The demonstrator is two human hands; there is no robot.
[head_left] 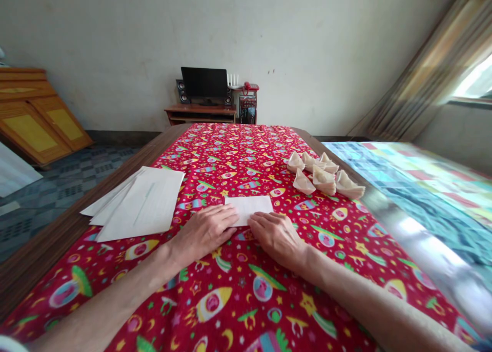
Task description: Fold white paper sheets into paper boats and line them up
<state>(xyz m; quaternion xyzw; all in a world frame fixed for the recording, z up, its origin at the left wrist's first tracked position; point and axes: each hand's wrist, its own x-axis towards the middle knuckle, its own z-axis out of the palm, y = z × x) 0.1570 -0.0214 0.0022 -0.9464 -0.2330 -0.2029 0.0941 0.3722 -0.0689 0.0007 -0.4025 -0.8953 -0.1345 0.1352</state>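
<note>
A small folded white paper (250, 206) lies on the red patterned tablecloth (238, 157) in front of me. My left hand (205, 230) rests flat with its fingers stretched onto the paper's near left edge. My right hand (274, 235) lies flat beside it, fingertips pressing the paper's near edge. Neither hand grips anything.
A stack of white paper sheets (140, 203) lies to the left. Several folded paper boats (325, 175) sit at the right. The wooden table edge (57, 234) runs along the left. A bed with a colourful cover (423, 188) stands on the right. A desk with a monitor (204, 83) is at the far wall.
</note>
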